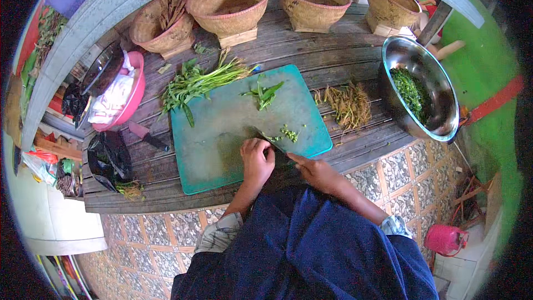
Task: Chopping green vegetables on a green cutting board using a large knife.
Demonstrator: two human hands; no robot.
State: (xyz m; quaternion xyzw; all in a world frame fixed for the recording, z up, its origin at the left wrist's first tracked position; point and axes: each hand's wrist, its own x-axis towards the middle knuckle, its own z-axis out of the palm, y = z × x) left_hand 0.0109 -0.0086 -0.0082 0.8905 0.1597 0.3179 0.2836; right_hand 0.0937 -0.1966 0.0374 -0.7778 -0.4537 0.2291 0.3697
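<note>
My right hand [314, 173] grips a knife [270, 139], its blade angled over the green cutting board [216, 133]. My left hand [257, 160] is at the board's front edge beside the blade, fingers curled; whether anything is between them cannot be told. Small chopped green pieces [290, 134] lie just right of the blade. Farther back on the board rests a small bunch of leaves [265, 95]. A larger bundle of leafy green stems [208, 76] lies over the board's back left corner. Trimmed roots [349, 106] are on the wooden slats to the right.
A steel bowl [447, 106] holding chopped greens stands at the right edge. Woven baskets [233, 21] line the back. At left are a pink basin [139, 87], a second knife [149, 136] and a black plastic bag [110, 156]. Part of another person [437, 48] shows behind the bowl.
</note>
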